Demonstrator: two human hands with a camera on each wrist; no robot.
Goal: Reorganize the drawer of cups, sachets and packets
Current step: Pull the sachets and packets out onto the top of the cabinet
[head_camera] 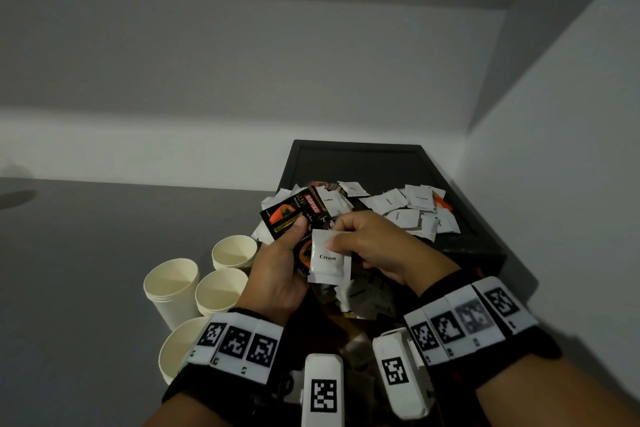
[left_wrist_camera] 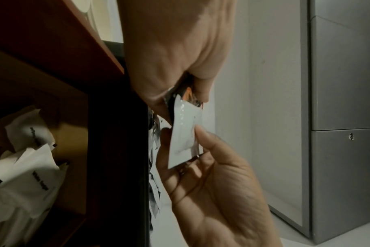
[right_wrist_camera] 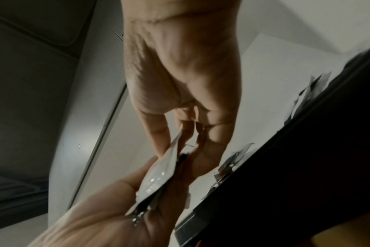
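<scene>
Nearest, wrist bands hide both forearms. The left hand (head_camera: 277, 274) grips black Kopiko packets (head_camera: 294, 213), thumb pressed on top; the right hand (head_camera: 374, 246) pinches a white Cream sachet (head_camera: 329, 258) against them. Paper cups (head_camera: 194, 288) stand left, one partly hidden. Beyond, the dark tray (head_camera: 360, 149) holds scattered sachets (head_camera: 412, 210), labels mostly unreadable.

Head view steeply downward; both wrist views close on the hands (head_camera: 322, 253)
</scene>
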